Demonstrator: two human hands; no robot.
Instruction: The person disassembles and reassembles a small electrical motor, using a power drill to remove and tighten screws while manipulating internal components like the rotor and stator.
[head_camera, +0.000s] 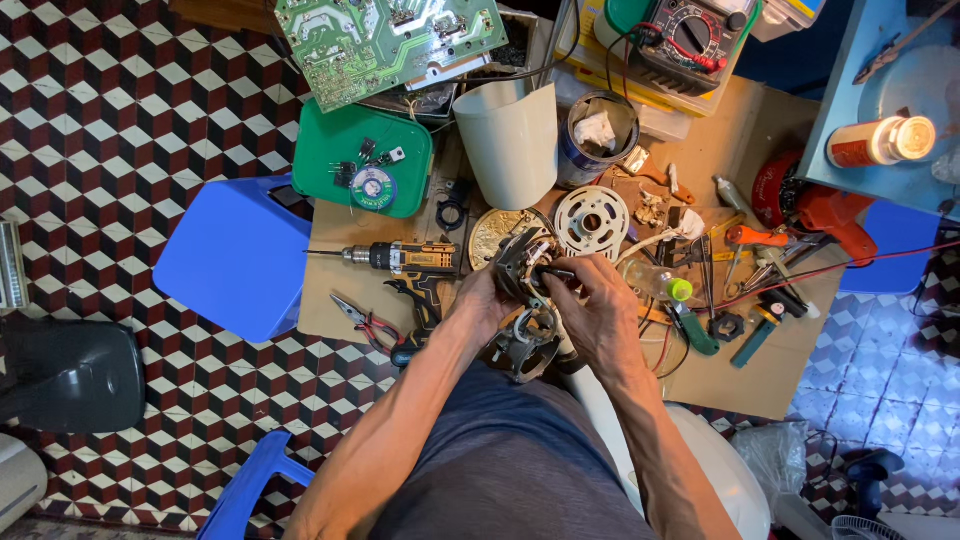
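My left hand (478, 300) grips the left side of a dark metal motor assembly (525, 262) held above the cardboard sheet (335, 300). My right hand (592, 305) closes on its right side, fingers over the top near some wires. A ring-shaped metal part (527, 345) sits just below the hands. A yellow and black cordless drill (405, 262) lies directly left of my left hand, its bit pointing left.
Red-handled pliers (362, 320) lie by the drill. A white round plate (591, 221), a white cup (510, 140), a green lid (360, 160), a circuit board (385, 40), a multimeter (690, 40) and several hand tools (745, 280) surround the work. Blue stool (235, 255) at left.
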